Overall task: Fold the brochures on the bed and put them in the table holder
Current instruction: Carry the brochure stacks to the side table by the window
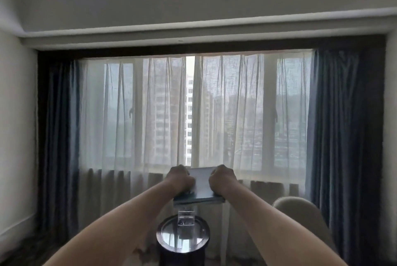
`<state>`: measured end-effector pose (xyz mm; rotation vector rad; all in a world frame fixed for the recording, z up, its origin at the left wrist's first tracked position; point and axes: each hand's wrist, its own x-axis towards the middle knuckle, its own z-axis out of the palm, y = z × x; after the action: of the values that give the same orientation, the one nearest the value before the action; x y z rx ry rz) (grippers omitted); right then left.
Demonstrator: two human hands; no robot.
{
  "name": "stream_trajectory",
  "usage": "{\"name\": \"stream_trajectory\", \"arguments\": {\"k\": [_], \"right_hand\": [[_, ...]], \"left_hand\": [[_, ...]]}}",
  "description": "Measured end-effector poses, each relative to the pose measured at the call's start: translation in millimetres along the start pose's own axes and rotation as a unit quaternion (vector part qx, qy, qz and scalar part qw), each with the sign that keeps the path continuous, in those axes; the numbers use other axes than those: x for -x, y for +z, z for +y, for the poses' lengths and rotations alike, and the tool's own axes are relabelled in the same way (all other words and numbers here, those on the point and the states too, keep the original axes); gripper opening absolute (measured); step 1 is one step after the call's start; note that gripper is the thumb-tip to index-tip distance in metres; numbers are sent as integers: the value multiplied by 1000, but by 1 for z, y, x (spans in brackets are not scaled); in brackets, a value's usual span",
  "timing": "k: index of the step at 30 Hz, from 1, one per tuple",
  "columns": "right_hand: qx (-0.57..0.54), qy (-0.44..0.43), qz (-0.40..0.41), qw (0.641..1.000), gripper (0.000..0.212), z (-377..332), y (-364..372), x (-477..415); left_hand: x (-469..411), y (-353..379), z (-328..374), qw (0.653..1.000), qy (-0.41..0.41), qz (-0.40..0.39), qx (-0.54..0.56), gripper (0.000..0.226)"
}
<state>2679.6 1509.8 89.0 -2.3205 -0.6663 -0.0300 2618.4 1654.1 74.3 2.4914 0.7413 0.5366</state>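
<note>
A stack of folded brochures [201, 184], pale on top with a teal edge, is held out flat in front of me at arm's length. My left hand [180, 179] grips its left side and my right hand [222, 179] grips its right side. Directly below the stack stands a clear acrylic holder [186, 218] on a small round table [182, 244] with a glass top. The stack hangs above the holder, apart from it. The bed is out of view.
A beige armchair [300, 218] stands to the right of the round table. Behind are sheer white curtains [150, 115] over a wide window, with dark blue drapes [339, 137] at both sides. A white wall [15, 137] runs along the left.
</note>
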Motion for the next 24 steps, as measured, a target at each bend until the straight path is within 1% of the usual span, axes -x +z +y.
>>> {"name": "stream_trajectory", "arguments": {"k": [4, 8, 12, 16, 21, 24], "right_hand": [[-7, -12, -7, 1000, 27, 9, 20, -65], [2, -26, -9, 1000, 22, 13, 46, -126], [11, -32, -18, 999, 17, 2, 81, -187], [16, -38, -22, 999, 14, -12, 124, -255], [-3, -22, -29, 999, 21, -9, 194, -333], [-5, -17, -19, 1000, 27, 0, 234, -375]], "left_hand": [[-58, 18, -5, 1000, -10, 4, -12, 28], [-119, 31, -22, 1000, -8, -6, -7, 23], [-184, 41, -54, 1000, -9, -18, -7, 26], [-258, 46, -92, 1000, -3, -24, 13, 22], [-343, 58, -140, 999, 20, -45, -14, 24], [-389, 82, -169, 997, 22, -72, -5, 23]]}}
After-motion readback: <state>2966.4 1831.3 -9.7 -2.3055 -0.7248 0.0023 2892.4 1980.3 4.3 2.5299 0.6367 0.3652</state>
